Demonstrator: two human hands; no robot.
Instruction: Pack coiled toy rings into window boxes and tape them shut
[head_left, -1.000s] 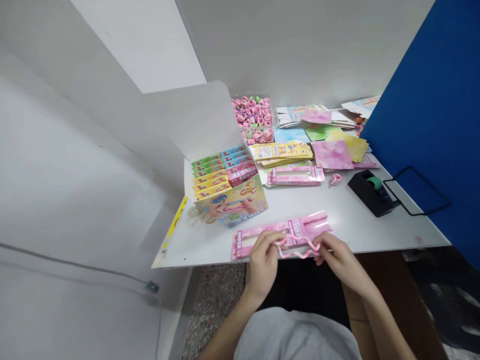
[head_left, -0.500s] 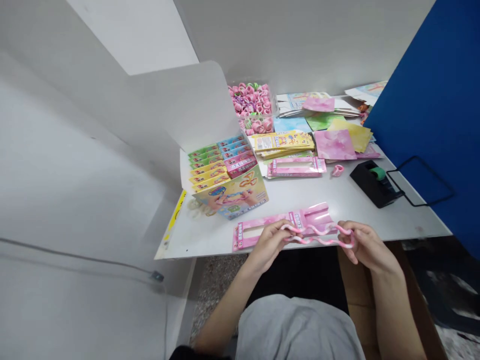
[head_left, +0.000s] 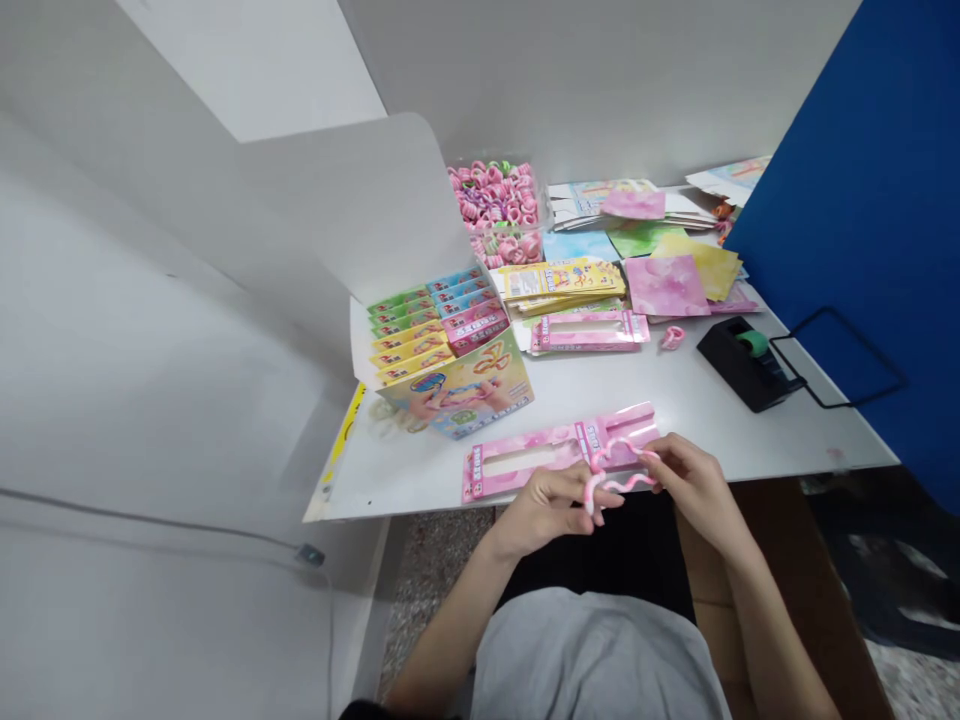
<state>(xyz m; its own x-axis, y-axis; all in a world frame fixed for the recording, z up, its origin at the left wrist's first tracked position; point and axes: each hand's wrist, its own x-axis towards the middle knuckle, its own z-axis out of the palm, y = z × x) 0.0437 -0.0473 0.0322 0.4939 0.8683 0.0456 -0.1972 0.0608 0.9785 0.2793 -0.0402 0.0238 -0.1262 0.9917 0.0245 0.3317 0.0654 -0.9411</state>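
Observation:
A pink and white wavy loop (head_left: 619, 484) is held between my two hands above the table's front edge. Its left end is gripped by my left hand (head_left: 551, 507), with the fingers bent around it. My right hand (head_left: 688, 484) pinches the loop's right end between thumb and fingers. Just behind the hands, a flat pink package (head_left: 525, 460) with a cut-out window lies on the white table (head_left: 600, 385), its right end open.
A display box (head_left: 465, 395) of coloured packets stands at the left, lid raised. Behind are a bin of pink coils (head_left: 499, 205), yellow packages (head_left: 562, 283) and coloured cards (head_left: 667, 285). A black tape dispenser (head_left: 746, 365) sits right, beside a blue panel (head_left: 862, 240).
My hands have come closer together, the right one moving left. The loop, stretched long before, is now shorter and bent, with its left end turned downward.

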